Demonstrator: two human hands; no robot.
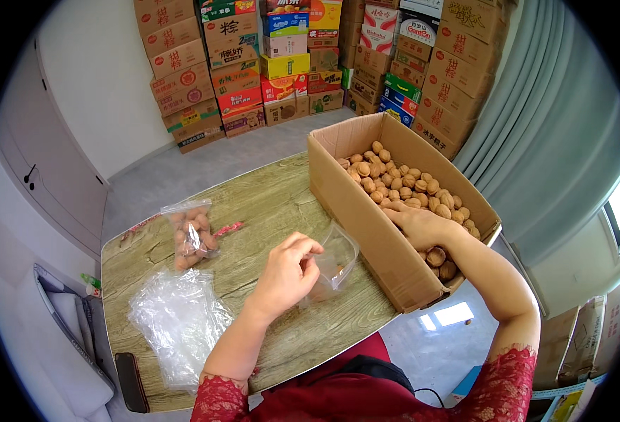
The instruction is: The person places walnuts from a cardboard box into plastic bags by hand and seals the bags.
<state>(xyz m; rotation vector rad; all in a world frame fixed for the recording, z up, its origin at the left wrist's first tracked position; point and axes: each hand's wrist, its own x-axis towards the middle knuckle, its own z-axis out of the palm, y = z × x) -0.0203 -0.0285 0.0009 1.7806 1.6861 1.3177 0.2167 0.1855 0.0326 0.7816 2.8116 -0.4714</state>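
Note:
My left hand point(287, 274) pinches the rim of a clear plastic bag point(340, 257), which stands with its mouth spread beside the cardboard box. Little shows inside that bag. Over the box wall, my right hand point(422, 224) reaches down among the walnuts point(433, 188); its fingertips are partly hidden, and I cannot make out whether it grips any. The tall cardboard box point(358, 211) holds many loose walnuts. A filled bag of walnuts point(196, 235) rests at the table's far left.
A pile of flat clear bags point(176, 316) lies on the wood-grain table point(268, 197), with a phone point(131, 383) at its near left corner. Stacked cartons point(236, 63) line the back wall. A grey curtain point(546, 141) hangs at the right.

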